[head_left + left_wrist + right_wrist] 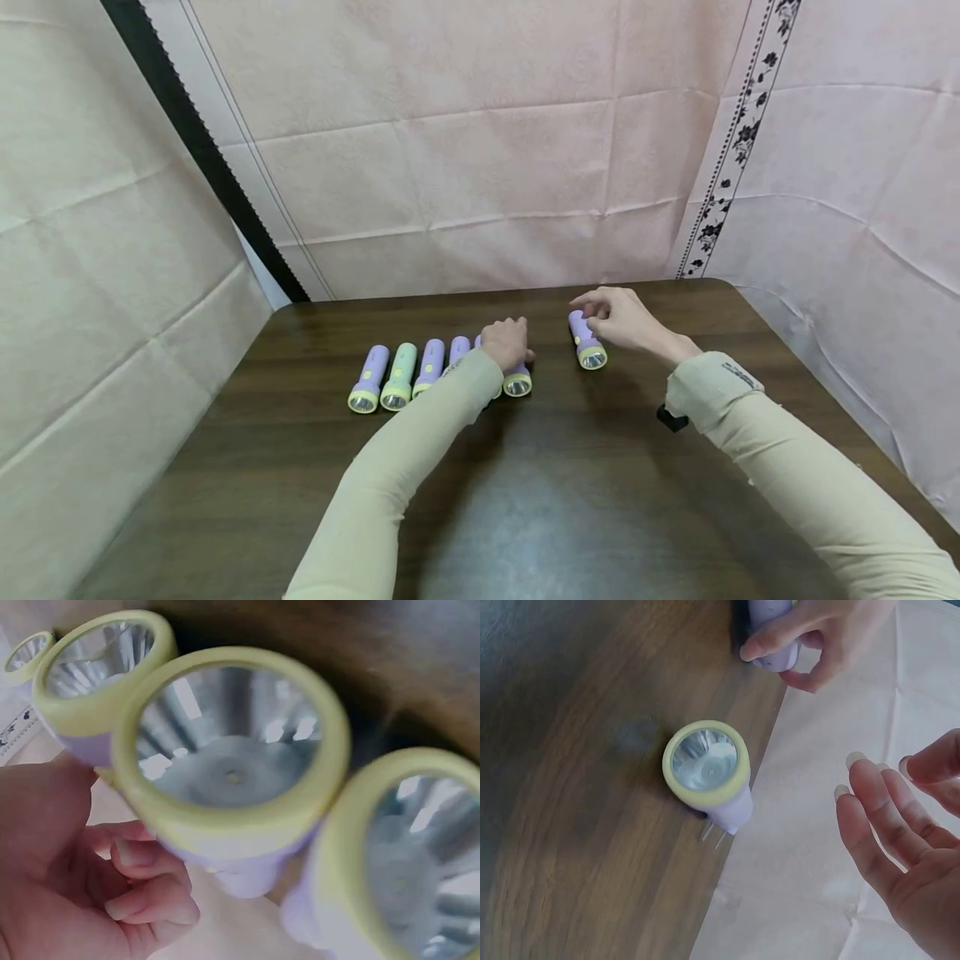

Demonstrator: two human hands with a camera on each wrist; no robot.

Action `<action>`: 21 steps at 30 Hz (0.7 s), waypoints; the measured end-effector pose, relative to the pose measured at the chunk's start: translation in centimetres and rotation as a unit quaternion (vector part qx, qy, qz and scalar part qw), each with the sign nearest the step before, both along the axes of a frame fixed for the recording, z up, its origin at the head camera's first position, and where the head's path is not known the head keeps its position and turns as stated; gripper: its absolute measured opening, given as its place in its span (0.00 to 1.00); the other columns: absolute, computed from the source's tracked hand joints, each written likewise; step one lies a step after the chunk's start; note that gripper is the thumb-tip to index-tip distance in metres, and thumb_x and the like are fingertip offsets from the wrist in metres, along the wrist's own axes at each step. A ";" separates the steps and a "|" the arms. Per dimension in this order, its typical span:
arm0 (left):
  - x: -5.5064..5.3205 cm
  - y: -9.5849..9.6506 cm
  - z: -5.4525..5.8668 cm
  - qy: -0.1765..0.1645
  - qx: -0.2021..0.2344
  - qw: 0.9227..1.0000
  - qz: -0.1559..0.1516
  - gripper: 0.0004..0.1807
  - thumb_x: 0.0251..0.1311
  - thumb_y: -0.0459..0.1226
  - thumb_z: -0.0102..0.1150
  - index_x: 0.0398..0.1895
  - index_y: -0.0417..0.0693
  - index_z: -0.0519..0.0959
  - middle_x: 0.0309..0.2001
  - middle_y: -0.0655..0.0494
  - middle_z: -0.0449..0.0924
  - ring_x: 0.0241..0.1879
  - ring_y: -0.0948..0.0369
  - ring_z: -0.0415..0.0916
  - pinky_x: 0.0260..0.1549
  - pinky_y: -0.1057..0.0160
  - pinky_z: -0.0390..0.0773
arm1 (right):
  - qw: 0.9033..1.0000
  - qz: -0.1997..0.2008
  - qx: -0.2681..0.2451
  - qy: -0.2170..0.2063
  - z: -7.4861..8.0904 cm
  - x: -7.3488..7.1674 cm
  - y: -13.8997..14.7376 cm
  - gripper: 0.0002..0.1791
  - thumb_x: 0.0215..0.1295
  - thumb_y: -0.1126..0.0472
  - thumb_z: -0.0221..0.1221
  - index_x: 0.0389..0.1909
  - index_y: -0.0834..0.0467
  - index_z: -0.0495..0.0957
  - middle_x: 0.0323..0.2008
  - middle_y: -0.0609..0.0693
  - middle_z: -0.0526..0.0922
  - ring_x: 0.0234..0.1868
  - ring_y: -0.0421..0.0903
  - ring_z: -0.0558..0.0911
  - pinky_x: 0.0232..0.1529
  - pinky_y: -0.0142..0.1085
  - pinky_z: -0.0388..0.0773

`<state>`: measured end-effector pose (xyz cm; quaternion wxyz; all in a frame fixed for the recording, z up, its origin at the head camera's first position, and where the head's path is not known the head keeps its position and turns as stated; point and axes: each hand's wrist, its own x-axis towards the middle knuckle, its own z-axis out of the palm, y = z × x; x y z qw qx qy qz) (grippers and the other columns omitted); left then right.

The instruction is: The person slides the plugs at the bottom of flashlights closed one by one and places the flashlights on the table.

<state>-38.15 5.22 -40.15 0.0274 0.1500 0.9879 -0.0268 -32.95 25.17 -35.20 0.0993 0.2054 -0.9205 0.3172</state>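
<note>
My left hand (pixel 506 343) grips a purple flashlight with a yellow rim (pixel 517 386) at the right end of a row. In the right wrist view its thumb and fingers lie around that flashlight's purple body (pixel 771 610). My right hand (pixel 621 318) hovers by a separate purple flashlight (pixel 591 355). Its fingers are loosely bent, and in the right wrist view they stay apart from this flashlight (pixel 707 793), where two metal prongs show at the tail end. All lenses face me. My left hand and sleeve cover part of the row.
Further left in the row lie a purple flashlight (pixel 370 379), a green flashlight (pixel 401 377) and several more purple ones. They rest on a dark wooden table (pixel 247 483). Pale cloth (pixel 487 167) hangs behind the table's back edge and along both sides.
</note>
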 end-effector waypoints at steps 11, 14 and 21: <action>-0.8 5.5 0.6 0.038 0.136 0.990 -0.013 0.27 0.61 0.56 0.58 0.50 0.44 0.75 0.49 0.47 0.82 0.47 0.50 0.82 0.41 0.53 0.81 | 1.000 -0.019 -0.008 -0.008 0.2 0.1 1.7 0.22 0.57 0.72 0.51 0.53 0.61 0.79 0.34 0.58 0.82 0.24 0.41 0.82 0.28 0.32 0.77; -1.0 7.2 0.5 0.005 0.183 0.983 0.005 0.24 0.63 0.54 0.57 0.49 0.43 0.76 0.47 0.48 0.82 0.46 0.52 0.82 0.41 0.54 0.81 | 1.000 -0.016 -0.007 -0.009 0.1 0.1 2.2 0.20 0.58 0.72 0.51 0.52 0.61 0.79 0.33 0.57 0.83 0.22 0.39 0.81 0.28 0.33 0.77; -1.1 9.8 -0.4 -0.053 0.261 0.962 0.052 0.31 0.62 0.53 0.58 0.57 0.37 0.68 0.48 0.44 0.80 0.48 0.50 0.81 0.46 0.57 0.80 | 1.000 -0.021 0.004 -0.014 -0.6 0.1 3.0 0.20 0.57 0.71 0.51 0.51 0.62 0.80 0.32 0.56 0.85 0.22 0.39 0.81 0.27 0.33 0.75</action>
